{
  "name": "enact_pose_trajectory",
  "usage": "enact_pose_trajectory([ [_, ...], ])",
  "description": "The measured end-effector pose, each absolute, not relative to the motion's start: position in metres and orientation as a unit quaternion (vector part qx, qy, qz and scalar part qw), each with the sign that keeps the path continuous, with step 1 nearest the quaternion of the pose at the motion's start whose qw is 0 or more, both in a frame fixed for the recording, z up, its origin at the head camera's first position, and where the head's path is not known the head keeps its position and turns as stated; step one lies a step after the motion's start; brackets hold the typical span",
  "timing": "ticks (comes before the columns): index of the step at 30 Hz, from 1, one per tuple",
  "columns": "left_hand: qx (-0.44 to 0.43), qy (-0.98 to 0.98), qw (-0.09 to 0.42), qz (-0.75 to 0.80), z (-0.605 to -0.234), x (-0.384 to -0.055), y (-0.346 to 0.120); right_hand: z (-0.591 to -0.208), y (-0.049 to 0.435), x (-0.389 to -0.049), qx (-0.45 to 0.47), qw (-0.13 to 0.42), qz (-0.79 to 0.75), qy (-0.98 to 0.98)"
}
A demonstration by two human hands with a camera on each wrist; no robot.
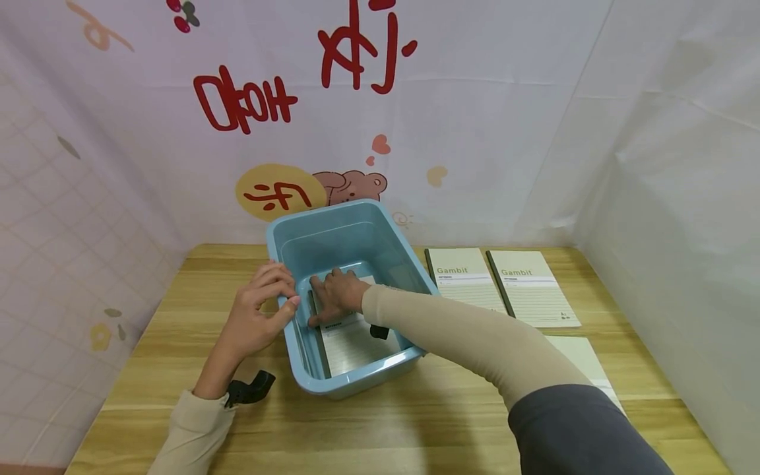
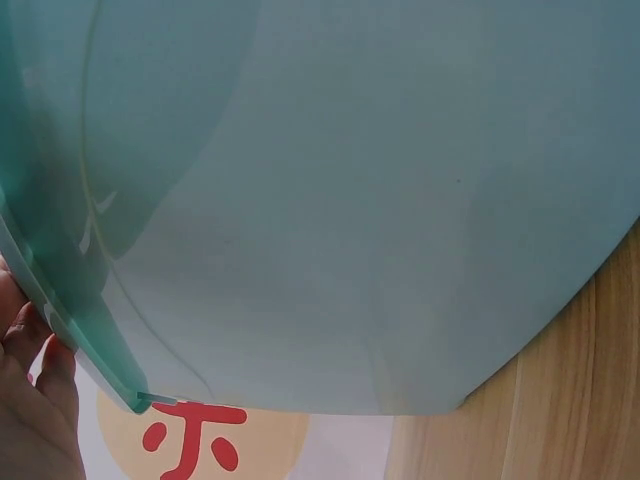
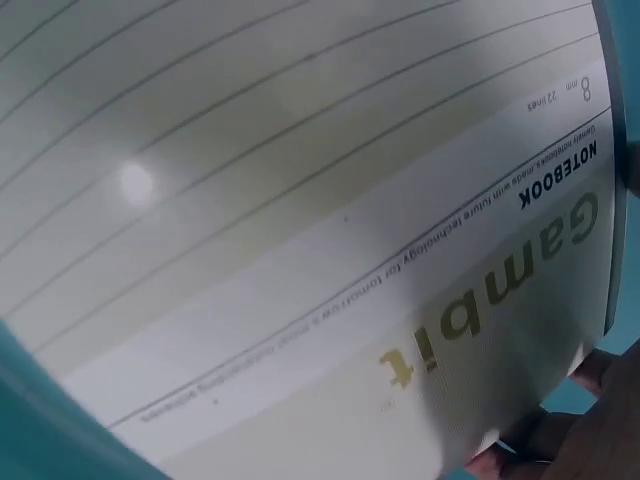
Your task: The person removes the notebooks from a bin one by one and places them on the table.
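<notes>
A light blue plastic tub (image 1: pixel 415 254) stands on the table, turned slightly. My left hand (image 1: pixel 261 303) holds its left rim, thumb and fingers bent over the edge. In the left wrist view, the tub's pale side (image 2: pixel 350 200) fills most of the picture, with the fingers (image 2: pixel 55 385) at the rim. Down inside the tub, my right hand (image 1: pixel 338 297) grips the top end of a Gambit notebook (image 1: pixel 356 349) with a dark spine. The right wrist view shows the notebook's lined cover (image 3: pixel 300 200) up close, fingers (image 3: pixel 600 375) at its top edge.
Two more Gambit notebooks, one (image 1: pixel 463 277) beside the other (image 1: pixel 534 284), lie at the back right of the table. Another pale notebook (image 1: pixel 578 356) is partly hidden behind my right sleeve. A printed white curtain (image 1: pixel 505 132) hangs behind the wooden table (image 1: pixel 285 442).
</notes>
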State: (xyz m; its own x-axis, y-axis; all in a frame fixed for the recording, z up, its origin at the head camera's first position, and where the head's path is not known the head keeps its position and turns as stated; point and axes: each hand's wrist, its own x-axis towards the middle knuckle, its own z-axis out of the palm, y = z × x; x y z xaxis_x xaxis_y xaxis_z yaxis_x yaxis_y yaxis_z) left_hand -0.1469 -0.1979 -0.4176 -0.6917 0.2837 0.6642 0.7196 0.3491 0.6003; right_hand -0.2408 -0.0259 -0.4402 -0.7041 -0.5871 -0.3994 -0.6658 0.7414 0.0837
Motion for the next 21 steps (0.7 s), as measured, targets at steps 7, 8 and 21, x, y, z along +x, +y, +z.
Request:
enact_pose_trajectory([
  [7, -0.314, -0.788, 0.23, -0.476, -0.418, -0.146, -0.197, -0.441, -0.026, -0.239, -0.34, 0.181, 0.115, 0.916],
  [8, -0.314, -0.788, 0.23, -0.477, -0.418, -0.146, -0.197, -0.44, -0.026, -0.239, -0.34, 0.181, 0.116, 0.916],
  [21, -0.315, -0.787, 0.236, -0.476, -0.418, -0.146, -0.197, -0.433, -0.029, -0.252, -0.356, 0.1, 0.148, 0.917],
])
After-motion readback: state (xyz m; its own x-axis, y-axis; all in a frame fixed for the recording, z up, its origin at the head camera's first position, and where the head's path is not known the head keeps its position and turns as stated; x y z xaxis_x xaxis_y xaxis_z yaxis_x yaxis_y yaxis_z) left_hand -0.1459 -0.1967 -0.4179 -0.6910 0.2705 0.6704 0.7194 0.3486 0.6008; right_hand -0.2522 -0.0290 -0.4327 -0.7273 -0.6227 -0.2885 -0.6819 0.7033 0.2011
